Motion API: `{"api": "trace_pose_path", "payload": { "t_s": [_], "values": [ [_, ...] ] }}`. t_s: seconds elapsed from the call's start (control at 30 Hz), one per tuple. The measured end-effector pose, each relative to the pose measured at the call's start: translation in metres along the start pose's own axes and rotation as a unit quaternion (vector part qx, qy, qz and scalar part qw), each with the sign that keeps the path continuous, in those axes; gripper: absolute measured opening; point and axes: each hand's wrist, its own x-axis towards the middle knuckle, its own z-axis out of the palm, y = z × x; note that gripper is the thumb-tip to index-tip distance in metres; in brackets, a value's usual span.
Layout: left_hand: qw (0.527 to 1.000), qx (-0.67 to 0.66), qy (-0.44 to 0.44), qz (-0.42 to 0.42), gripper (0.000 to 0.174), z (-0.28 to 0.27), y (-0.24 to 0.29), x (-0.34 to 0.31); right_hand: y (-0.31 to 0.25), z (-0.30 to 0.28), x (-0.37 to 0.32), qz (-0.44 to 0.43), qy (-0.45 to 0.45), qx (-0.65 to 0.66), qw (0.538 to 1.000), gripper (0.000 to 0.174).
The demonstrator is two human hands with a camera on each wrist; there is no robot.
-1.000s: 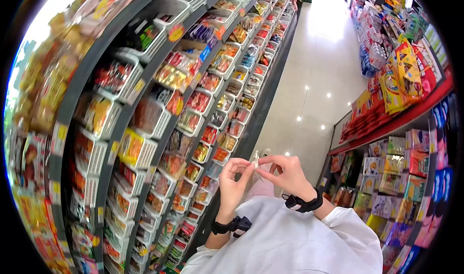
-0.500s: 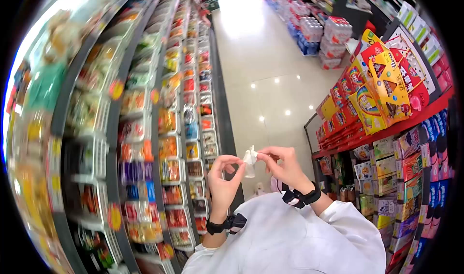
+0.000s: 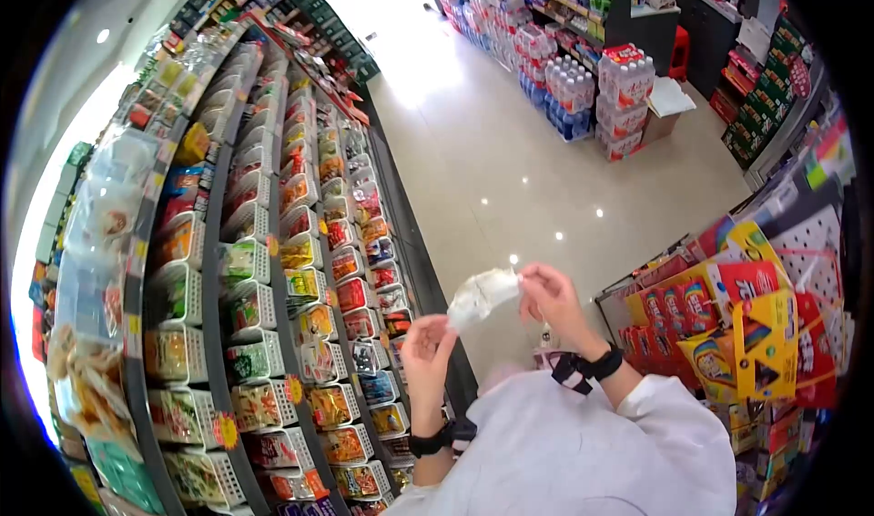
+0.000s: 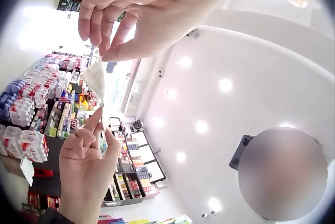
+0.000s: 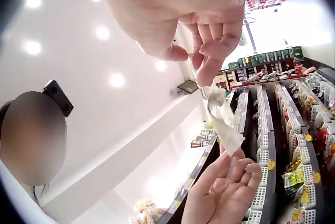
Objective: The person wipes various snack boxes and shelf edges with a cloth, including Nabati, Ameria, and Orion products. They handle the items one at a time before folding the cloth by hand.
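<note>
A thin, whitish, crumpled sheet or bag [image 3: 482, 296] is stretched between both hands in front of the body. The left hand [image 3: 426, 347] pinches its lower left end between thumb and fingertips. At the upper right end, the right hand [image 3: 557, 306] pinches it the same way. From the left wrist view, the white piece [image 4: 95, 79] hangs narrow and twisted between the two hands. In the right wrist view it [image 5: 226, 124] widens towards the left hand [image 5: 222, 192]. Whether it is plastic or paper, I cannot tell.
Long shelves of white baskets [image 3: 255, 306] with packaged snacks run along the left. Bottle packs [image 3: 624, 92] and a cardboard box [image 3: 663, 115] stand on the floor ahead. A rack with yellow and red candy bags [image 3: 765, 334] is close on the right.
The white piece, bunched small between the fingers before, is spread wider as the hands have moved apart. The view has turned, showing more floor and bottle packs ahead.
</note>
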Motion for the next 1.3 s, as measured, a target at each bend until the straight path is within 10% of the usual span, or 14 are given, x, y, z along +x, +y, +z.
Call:
{"api": "trace_pose_path", "payload": {
  "t_s": [0.4, 0.63, 0.87, 1.0, 1.1, 1.3],
  "values": [
    [0.990, -0.019, -0.125, -0.064, 0.016, 0.074, -0.028, 0.229, -0.019, -0.067, 0.194, -0.066, 0.061, 0.166, 0.982, 0.016],
    [0.954, 0.159, -0.215, 0.133, 0.020, 0.148, -0.015, 0.377, -0.043, -0.104, 0.301, -0.143, 0.132, 0.103, 0.975, 0.017],
    [0.883, -0.008, -0.459, -0.101, 0.035, 0.244, -0.032, 0.449, -0.074, -0.142, 0.329, -0.168, 0.256, 0.027, 0.952, 0.013],
    [0.859, -0.037, -0.483, -0.167, 0.032, 0.309, -0.047, 0.470, -0.095, -0.184, 0.338, -0.179, 0.375, -0.098, 0.904, 0.009],
    [0.856, -0.063, -0.473, -0.198, 0.027, 0.366, -0.051, 0.484, -0.116, -0.236, 0.341, -0.261, 0.446, -0.338, 0.786, 0.009],
    [0.850, -0.061, -0.488, -0.189, 0.020, 0.496, -0.038, 0.507, -0.154, -0.354, 0.340, -0.195, 0.507, -0.250, 0.801, 0.010]
  ]
}}
